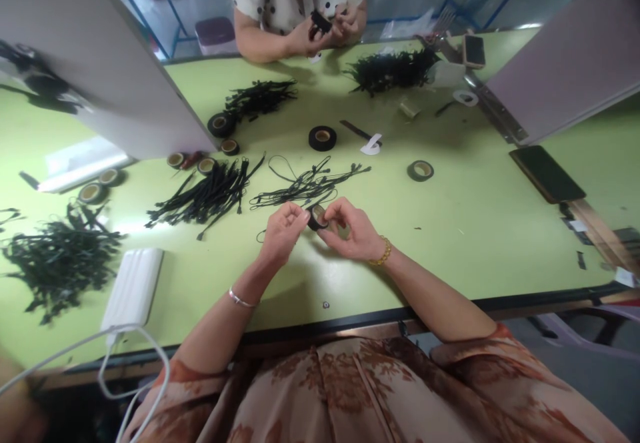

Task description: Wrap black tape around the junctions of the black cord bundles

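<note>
Near the middle of the green table (450, 230), my right hand (354, 230) has its fingers around a small roll of black tape (318, 218). My left hand (284, 230) is pinched at the left side of that roll, on a thin black cable or tape end too small to tell. Just beyond my hands lies a loose bunch of thin black cables (305, 184). A thicker bundle of black cables (213, 193) rests to its left. Another black tape roll (323, 138) lies flat farther back.
Across the table a person (300, 3) holds a black roll. Cable piles (60, 256) and a white power bank (133, 286) are at the left. A phone (547, 173), a tape roll (420, 170) and grey partitions (565, 50) stand or lie to the right.
</note>
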`<state>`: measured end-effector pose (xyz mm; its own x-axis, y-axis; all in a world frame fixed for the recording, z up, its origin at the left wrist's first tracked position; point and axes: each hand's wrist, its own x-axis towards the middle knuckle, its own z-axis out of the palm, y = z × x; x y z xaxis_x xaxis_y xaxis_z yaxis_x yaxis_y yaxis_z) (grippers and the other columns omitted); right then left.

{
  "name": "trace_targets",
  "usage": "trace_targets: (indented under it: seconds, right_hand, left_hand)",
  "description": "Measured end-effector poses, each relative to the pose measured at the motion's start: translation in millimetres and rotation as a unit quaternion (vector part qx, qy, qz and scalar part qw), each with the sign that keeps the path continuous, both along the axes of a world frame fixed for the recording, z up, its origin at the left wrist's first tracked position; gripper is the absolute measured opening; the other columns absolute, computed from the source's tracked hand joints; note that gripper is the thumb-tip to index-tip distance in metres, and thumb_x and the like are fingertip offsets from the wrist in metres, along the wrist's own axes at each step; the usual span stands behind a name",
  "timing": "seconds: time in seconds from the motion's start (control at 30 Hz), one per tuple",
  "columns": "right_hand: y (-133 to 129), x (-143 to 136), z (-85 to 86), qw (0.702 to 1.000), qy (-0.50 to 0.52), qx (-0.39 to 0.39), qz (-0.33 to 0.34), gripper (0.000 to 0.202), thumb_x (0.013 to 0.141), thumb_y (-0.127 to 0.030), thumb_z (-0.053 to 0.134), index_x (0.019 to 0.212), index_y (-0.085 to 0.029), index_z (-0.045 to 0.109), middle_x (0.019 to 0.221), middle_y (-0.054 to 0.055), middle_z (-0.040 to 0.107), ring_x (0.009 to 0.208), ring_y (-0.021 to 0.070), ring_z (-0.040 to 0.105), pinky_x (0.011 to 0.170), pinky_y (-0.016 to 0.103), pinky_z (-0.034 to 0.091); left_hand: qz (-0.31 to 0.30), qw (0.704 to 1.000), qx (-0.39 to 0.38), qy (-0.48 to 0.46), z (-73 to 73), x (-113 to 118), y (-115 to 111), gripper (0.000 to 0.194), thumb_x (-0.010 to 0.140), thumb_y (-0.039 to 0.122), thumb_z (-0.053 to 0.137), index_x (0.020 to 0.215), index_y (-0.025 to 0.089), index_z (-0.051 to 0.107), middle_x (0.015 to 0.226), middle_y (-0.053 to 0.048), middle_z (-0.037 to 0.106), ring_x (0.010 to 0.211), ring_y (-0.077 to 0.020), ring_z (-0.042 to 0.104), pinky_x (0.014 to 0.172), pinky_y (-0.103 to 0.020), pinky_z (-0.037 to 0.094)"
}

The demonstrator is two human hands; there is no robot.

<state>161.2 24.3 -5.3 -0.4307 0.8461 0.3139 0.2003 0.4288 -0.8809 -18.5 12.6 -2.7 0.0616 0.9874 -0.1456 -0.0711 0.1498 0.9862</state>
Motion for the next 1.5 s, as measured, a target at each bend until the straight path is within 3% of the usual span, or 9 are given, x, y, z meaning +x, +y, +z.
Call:
trace_targets:
  seconds: [0.2, 0.37, 0.47, 0.57, 0.73, 0.97, 1.13, 1.33, 1.5]
  right_hand:
    - [15, 0, -1.3, 0.951, 0.181, -0.249, -0.034, 0.041, 0.091, -0.063, 0.046, 0.092, -0.022, 0.048, 0.072, 0.002, 0.072, 0.034, 0.0076, 0.037, 0.035, 0.023, 0.026]
    - [25, 5, 5.6, 0.878, 0.204, -0.432, -0.017, 0.064, 0.086, -0.077, 0.039, 0.104, -0.019, 0.056, 0.061, 0.004, 0.069, 0.047, 0.0168, 0.061, 0.044, 0.028, 0.044]
    - [25, 8, 9.8, 0.872, 0.182, -0.455, -0.004, 0.059, 0.08, -0.07, 0.06, 0.107, -0.017, 0.06, 0.065, 0.004, 0.069, 0.059, 0.0187, 0.066, 0.055, 0.03, 0.051]
    - [21, 7, 10.2, 0.888, 0.147, -0.436, 0.0, 0.049, 0.066, -0.041, 0.085, 0.1, -0.016, 0.061, 0.069, 0.002, 0.07, 0.061, 0.016, 0.065, 0.062, 0.03, 0.052]
    - [14, 3, 8.4, 0.905, 0.209, -0.362, -0.081, 0.049, 0.061, -0.024, 0.085, 0.093, -0.021, 0.048, 0.054, -0.009, 0.061, 0.052, 0.0116, 0.058, 0.059, 0.027, 0.047]
    - [13, 2, 11.8, 0.888, 0.325, -0.317, -0.073, 0.052, 0.059, -0.023, 0.084, 0.086, -0.023, 0.04, 0.057, -0.011, 0.058, 0.051, 0.009, 0.052, 0.056, 0.024, 0.042]
    - [13, 5, 11.2, 0.905, 0.328, -0.267, -0.044, 0.046, 0.064, -0.03, 0.081, 0.083, -0.024, 0.039, 0.062, -0.008, 0.057, 0.053, 0.0112, 0.051, 0.056, 0.028, 0.043]
    - [14, 14, 15.3, 0.997, 0.078, 0.0, -0.007, 0.042, 0.066, -0.035, 0.08, 0.082, -0.024, 0.043, 0.067, -0.005, 0.055, 0.062, 0.0148, 0.049, 0.073, 0.038, 0.044]
    - [12, 15, 20.2, 0.979, -0.069, 0.187, -0.054, 0.024, 0.07, -0.033, 0.069, 0.077, -0.022, 0.048, 0.067, -0.003, 0.055, 0.066, 0.0167, 0.048, 0.083, 0.043, 0.036]
  left_hand:
    - [-0.008, 0.946, 0.207, 0.248, 0.2, -2, -5, 0.021, 0.087, 0.032, 0.057, 0.071, 0.017, 0.058, 0.057, 0.004, 0.05, 0.051, -0.008, 0.041, 0.051, -0.021, 0.031]
    - [-0.099, 0.844, 0.346, 0.399, -5.4, -5, -5, 0.031, 0.094, 0.032, 0.047, 0.073, 0.017, 0.065, 0.065, -0.003, 0.062, 0.06, -0.0117, 0.051, 0.057, -0.024, 0.035]
    - [-0.122, 0.784, 0.398, 0.461, -9.7, -5, -5, 0.036, 0.097, 0.034, 0.043, 0.074, 0.017, 0.066, 0.059, -0.002, 0.058, 0.055, -0.0117, 0.047, 0.053, -0.026, 0.028]
    - [-0.157, 0.74, 0.435, 0.488, -11.9, -1, -7, 0.037, 0.098, 0.032, 0.038, 0.077, 0.018, 0.065, 0.055, -0.001, 0.053, 0.052, -0.0118, 0.044, 0.05, -0.027, 0.02]
    - [-0.16, 0.714, 0.408, 0.546, -11.7, 4, -11, 0.038, 0.098, 0.033, 0.038, 0.073, 0.017, 0.062, 0.055, -0.003, 0.054, 0.051, -0.0123, 0.042, 0.051, -0.028, 0.014]
    - [-0.159, 0.754, 0.312, 0.555, -5.4, 9, -14, 0.034, 0.096, 0.031, 0.04, 0.076, 0.017, 0.063, 0.059, -0.004, 0.059, 0.054, -0.0139, 0.049, 0.052, -0.028, 0.018]
    - [-0.136, 0.836, 0.199, 0.493, -0.4, 10, -11, 0.028, 0.094, 0.033, 0.043, 0.083, 0.019, 0.065, 0.064, -0.002, 0.061, 0.054, -0.0135, 0.047, 0.056, -0.026, 0.025]
    - [-0.104, 0.943, 0.065, 0.308, -5.2, 7, -4, 0.029, 0.089, 0.033, 0.046, 0.064, 0.019, 0.047, 0.056, 0.002, 0.045, 0.053, -0.0108, 0.036, 0.054, -0.024, 0.027]
    - [-0.109, 0.992, -0.031, 0.047, -4.8, 2, 0, 0.029, 0.089, 0.045, 0.05, 0.076, 0.019, 0.047, 0.054, 0.007, 0.034, 0.048, -0.0078, 0.024, 0.047, -0.022, 0.021]
